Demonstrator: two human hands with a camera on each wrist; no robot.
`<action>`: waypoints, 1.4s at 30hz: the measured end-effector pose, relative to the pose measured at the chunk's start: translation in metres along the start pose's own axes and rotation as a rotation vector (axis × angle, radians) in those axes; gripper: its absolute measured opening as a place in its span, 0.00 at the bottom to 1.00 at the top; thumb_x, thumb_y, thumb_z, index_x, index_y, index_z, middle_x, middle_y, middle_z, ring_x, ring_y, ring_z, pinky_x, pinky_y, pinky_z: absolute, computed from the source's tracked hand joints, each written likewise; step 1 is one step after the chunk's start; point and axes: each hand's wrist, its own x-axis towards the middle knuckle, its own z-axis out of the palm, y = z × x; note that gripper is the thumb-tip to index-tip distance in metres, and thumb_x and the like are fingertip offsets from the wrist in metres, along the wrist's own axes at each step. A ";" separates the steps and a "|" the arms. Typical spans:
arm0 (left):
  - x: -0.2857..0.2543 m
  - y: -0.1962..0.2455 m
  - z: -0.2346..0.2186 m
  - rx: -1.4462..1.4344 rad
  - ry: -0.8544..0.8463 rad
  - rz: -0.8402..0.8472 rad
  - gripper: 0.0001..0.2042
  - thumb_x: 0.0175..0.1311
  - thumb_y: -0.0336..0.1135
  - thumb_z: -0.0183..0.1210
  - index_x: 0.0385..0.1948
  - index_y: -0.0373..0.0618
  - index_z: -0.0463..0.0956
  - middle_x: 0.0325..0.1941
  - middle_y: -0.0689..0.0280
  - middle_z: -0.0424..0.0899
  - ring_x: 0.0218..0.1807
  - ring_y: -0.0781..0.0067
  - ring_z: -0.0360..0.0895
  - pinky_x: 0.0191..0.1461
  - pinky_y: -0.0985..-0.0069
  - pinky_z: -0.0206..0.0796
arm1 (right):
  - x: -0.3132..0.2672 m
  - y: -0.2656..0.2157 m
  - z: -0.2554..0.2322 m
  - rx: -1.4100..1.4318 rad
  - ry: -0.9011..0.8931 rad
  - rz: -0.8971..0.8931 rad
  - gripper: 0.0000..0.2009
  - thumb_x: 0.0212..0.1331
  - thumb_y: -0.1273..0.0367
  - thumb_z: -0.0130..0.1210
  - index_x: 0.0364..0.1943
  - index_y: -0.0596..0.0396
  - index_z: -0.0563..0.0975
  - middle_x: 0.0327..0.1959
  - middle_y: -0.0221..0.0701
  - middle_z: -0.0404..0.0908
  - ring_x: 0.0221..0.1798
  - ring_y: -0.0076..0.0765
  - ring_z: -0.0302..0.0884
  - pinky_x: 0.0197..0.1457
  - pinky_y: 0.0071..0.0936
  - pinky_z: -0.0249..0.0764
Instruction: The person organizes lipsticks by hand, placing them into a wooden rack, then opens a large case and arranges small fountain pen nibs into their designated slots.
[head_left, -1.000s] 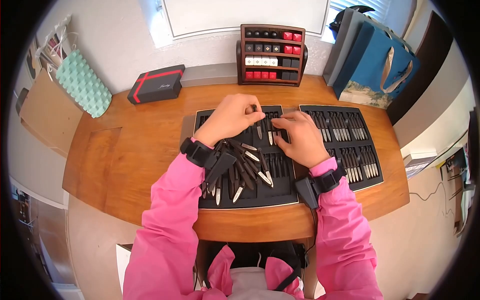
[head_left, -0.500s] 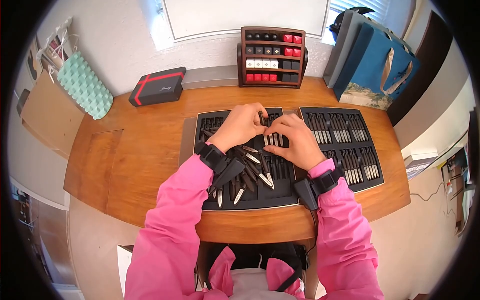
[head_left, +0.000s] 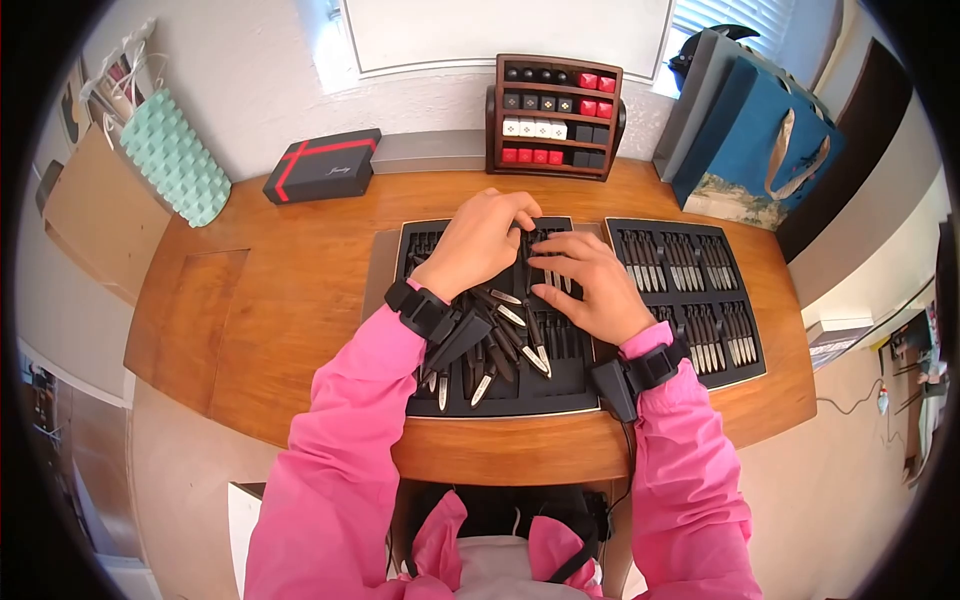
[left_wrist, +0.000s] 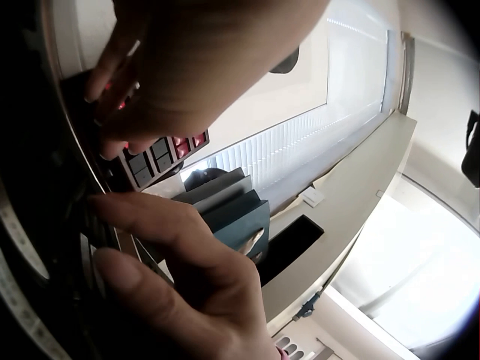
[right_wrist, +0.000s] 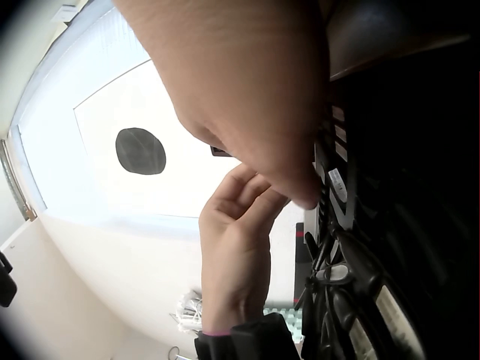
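Note:
My left hand reaches over the back half of a black compartment tray, its fingers bent forward and nothing clearly pinched in them. Close by, my right hand is over the same tray, thumb and forefinger apart. A slim dark stick stands upright in the view between the two hands' fingertips. A loose heap of dark sticks with pale, marked tips lies on the front left of the tray, below my left wrist. In the left wrist view, the right thumb and forefinger hover by the dark tray.
A second black tray at the right holds rows of similar sticks. Behind stand a wooden rack of dice-like cubes and a black box with red ribbon. A blue paper bag is at the back right, a mint-green vase at the left.
My left hand moved right and forward over the tray, and the stick it pinched a second ago is no longer clearly in its fingers. My right hand's fingers shifted slightly, staying over the tray.

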 end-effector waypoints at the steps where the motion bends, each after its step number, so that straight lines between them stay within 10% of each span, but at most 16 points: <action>1: 0.001 0.000 0.000 -0.004 -0.008 0.002 0.15 0.54 0.18 0.57 0.44 0.38 0.81 0.40 0.57 0.89 0.51 0.49 0.80 0.54 0.60 0.72 | -0.001 0.001 0.002 0.000 -0.001 -0.001 0.15 0.60 0.66 0.65 0.50 0.54 0.85 0.54 0.34 0.83 0.64 0.46 0.73 0.68 0.40 0.68; 29: -0.004 0.003 0.005 0.297 -0.321 0.090 0.25 0.51 0.17 0.54 0.56 0.36 0.77 0.51 0.49 0.85 0.59 0.45 0.79 0.57 0.56 0.72 | -0.005 -0.001 0.000 0.103 -0.041 0.163 0.12 0.58 0.72 0.60 0.46 0.56 0.83 0.53 0.37 0.84 0.61 0.49 0.75 0.67 0.43 0.68; 42: -0.004 -0.016 -0.026 0.049 -0.130 0.078 0.27 0.49 0.14 0.52 0.56 0.36 0.77 0.45 0.49 0.87 0.49 0.46 0.83 0.55 0.62 0.74 | -0.004 0.003 0.003 0.134 -0.020 0.135 0.14 0.54 0.81 0.55 0.45 0.56 0.83 0.50 0.38 0.84 0.56 0.51 0.78 0.62 0.42 0.73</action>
